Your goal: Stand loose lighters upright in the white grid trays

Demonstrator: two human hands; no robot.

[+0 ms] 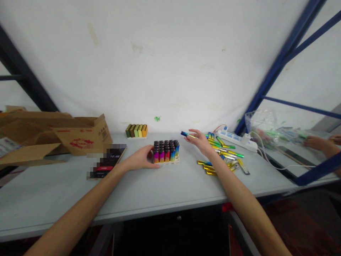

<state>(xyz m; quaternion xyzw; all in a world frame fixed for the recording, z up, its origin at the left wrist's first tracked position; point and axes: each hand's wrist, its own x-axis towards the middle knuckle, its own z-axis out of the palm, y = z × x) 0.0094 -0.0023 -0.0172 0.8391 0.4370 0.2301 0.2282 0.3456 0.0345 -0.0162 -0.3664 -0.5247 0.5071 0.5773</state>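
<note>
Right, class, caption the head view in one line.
Left hand at a tray of lighters, right hand holding a shiny slim piece.

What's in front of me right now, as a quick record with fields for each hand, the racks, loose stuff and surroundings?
Left hand: at the left end of the front rack
Right hand: holding a shiny blue-and-gold piece
Front rack: upright black-topped lighters
Back rack: green, yellow and orange lighters
Loose: shiny pieces, mostly gold, some green or blue
Left side: open carton, lit screen
Right side: power strip, plastic bag, another person's hand
</note>
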